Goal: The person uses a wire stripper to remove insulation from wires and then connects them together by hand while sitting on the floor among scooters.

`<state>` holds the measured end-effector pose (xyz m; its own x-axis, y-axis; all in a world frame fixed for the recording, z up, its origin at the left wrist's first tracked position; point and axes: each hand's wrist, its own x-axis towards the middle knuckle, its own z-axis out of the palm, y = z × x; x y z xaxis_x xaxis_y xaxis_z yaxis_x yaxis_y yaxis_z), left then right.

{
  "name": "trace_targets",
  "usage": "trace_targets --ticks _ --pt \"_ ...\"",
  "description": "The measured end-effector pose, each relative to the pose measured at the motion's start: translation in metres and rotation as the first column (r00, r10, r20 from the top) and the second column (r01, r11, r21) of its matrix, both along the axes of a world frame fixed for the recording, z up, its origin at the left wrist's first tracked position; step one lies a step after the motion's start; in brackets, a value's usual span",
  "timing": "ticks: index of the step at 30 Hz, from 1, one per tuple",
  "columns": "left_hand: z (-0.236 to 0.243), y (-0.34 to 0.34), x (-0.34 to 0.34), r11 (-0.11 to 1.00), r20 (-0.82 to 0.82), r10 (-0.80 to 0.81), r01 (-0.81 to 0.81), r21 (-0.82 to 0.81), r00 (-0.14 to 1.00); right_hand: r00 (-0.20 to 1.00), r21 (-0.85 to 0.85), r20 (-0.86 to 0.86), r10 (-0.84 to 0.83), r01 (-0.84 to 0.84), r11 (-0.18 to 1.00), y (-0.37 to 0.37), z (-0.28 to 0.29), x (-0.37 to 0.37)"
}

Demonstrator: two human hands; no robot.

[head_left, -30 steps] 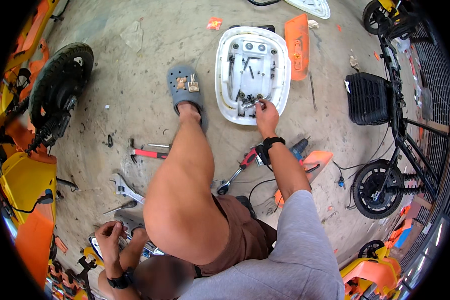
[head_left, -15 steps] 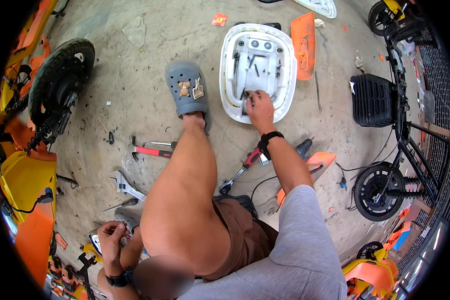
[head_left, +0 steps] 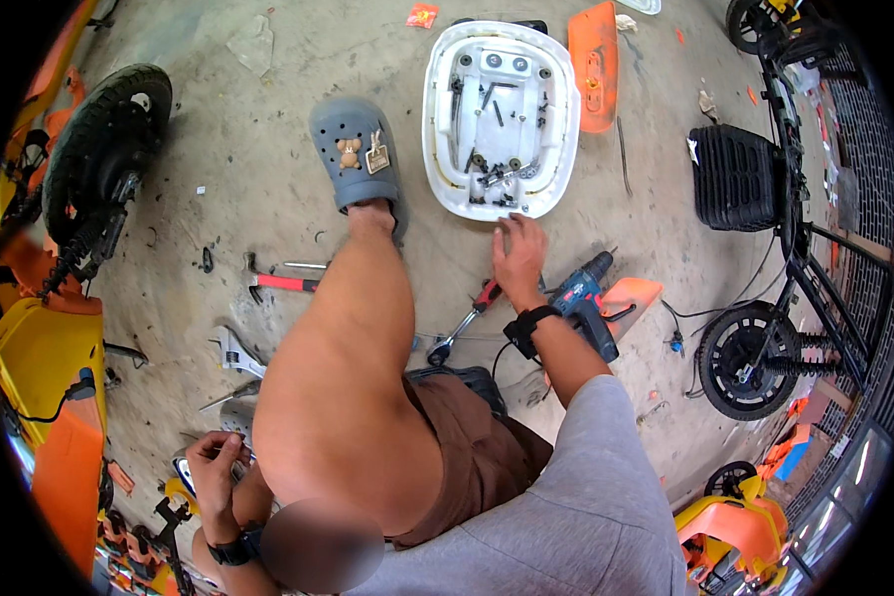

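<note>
My right hand (head_left: 520, 260) is just below the near edge of a white plastic tray-like cover (head_left: 434, 129), over the floor. Its fingers are loosely bent and apart, and I see nothing in them. Inside the cover lie bolts (head_left: 498, 175), hex keys and dark round pieces. Next to this hand are a ratchet wrench (head_left: 467, 320) with a red and black handle and a blue cordless drill (head_left: 581, 298). At the lower left, beside my bent knee, my left hand (head_left: 215, 475) is closed in a pinch; what it holds is too small to make out.
An orange panel (head_left: 593, 70) lies right of the cover. Left of my leg are a red-handled hammer (head_left: 286, 283), an adjustable wrench (head_left: 236, 353) and a screwdriver (head_left: 226, 396). Partly dismantled scooters with a wheel (head_left: 109, 149) and a black frame (head_left: 795, 199) stand on both sides.
My right hand has come out of the white cover and back toward me, uncovering the bolts there. The drill shows more fully. My left hand keeps its pinch.
</note>
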<state>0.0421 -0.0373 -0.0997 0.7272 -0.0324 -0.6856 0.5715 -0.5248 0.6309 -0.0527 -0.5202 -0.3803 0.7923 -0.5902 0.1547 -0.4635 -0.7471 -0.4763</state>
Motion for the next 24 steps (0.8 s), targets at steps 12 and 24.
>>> trace_targets --ticks 12,24 --pt "0.014 -0.005 0.0 0.981 0.003 -0.107 0.105 0.161 0.994 0.957 0.13 -0.259 -0.128 0.166 0.978 -0.023 -0.008 0.034" --pt "0.072 -0.006 -0.023 0.815 0.239 -0.548 0.576 -0.064 0.801 0.956 0.801 -0.112 0.272 -0.075 0.593 0.066 0.157 0.062"
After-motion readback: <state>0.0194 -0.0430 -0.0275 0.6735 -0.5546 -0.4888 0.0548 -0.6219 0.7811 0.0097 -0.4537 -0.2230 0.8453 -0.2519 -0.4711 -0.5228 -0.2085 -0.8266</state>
